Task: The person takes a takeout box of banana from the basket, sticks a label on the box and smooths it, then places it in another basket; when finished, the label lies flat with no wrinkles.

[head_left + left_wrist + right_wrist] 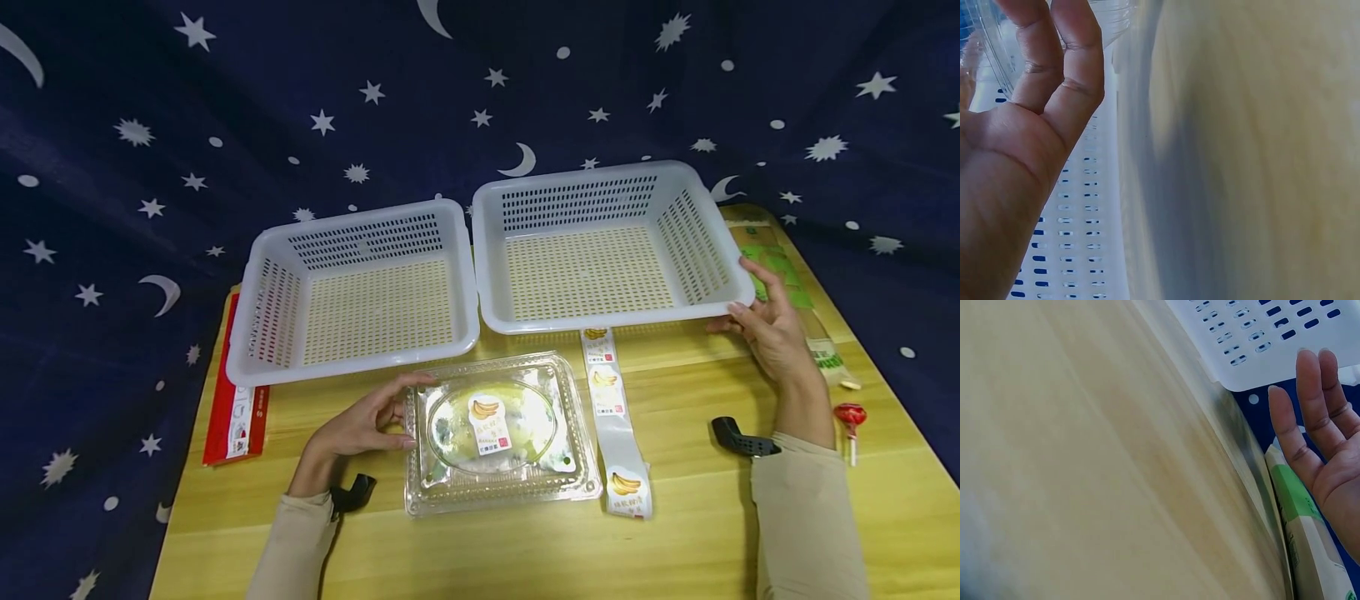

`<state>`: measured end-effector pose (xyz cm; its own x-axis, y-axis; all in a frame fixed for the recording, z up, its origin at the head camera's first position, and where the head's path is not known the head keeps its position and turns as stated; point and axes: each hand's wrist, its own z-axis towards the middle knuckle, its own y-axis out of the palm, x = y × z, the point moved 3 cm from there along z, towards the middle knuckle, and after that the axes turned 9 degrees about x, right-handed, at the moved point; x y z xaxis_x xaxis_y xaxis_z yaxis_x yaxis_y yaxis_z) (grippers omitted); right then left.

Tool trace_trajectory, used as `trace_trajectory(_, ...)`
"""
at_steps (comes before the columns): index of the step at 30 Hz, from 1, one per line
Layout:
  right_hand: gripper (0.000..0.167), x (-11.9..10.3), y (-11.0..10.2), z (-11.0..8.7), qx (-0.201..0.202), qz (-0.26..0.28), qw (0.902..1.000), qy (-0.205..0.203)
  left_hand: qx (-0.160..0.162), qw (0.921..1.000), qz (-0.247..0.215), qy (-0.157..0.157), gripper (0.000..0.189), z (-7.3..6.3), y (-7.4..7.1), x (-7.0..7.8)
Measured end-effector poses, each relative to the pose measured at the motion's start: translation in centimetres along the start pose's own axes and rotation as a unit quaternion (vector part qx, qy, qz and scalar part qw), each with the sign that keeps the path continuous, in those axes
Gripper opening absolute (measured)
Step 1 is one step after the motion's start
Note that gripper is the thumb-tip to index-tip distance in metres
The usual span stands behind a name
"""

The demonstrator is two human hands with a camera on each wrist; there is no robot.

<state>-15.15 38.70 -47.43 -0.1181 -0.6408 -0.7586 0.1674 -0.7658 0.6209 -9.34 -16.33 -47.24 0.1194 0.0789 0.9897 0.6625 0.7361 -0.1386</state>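
Observation:
A clear plastic clamshell box [450,492] lies near the table's front, with a banana sticker [491,425] on its lid; I cannot tell what the yellowish patch under the lid is. My left hand [367,421] holds the box's left side, thumb and forefinger at the edge. In the left wrist view its other fingers [1082,69] are bent beside the clear plastic. My right hand [776,329] touches the near right corner of the right white basket [615,323] with thumb and forefinger. Its other fingers [1313,400] extend fairly straight in the right wrist view.
A second white basket [360,360] stands at left, partly over a red packet [240,425]. A strip of banana stickers [611,417] runs from under the right basket. Farther right lie a green-and-clear package [776,275] and a red lollipop [851,414].

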Motion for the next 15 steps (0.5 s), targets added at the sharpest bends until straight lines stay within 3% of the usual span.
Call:
trace_trajectory(8, 0.064, -0.05, -0.14, -0.11, -0.006, -0.012, 0.9999, -0.009, -0.002, 1.0, -0.005, 0.008, 0.074, 0.14, 0.21, -0.03)
trace_trajectory(15, 0.064, -0.03, 0.1, -0.07, 0.005, -0.024, 0.9996, -0.013, 0.016, 0.9999, -0.006, 0.001, 0.075, 0.38, 0.42, -0.01)
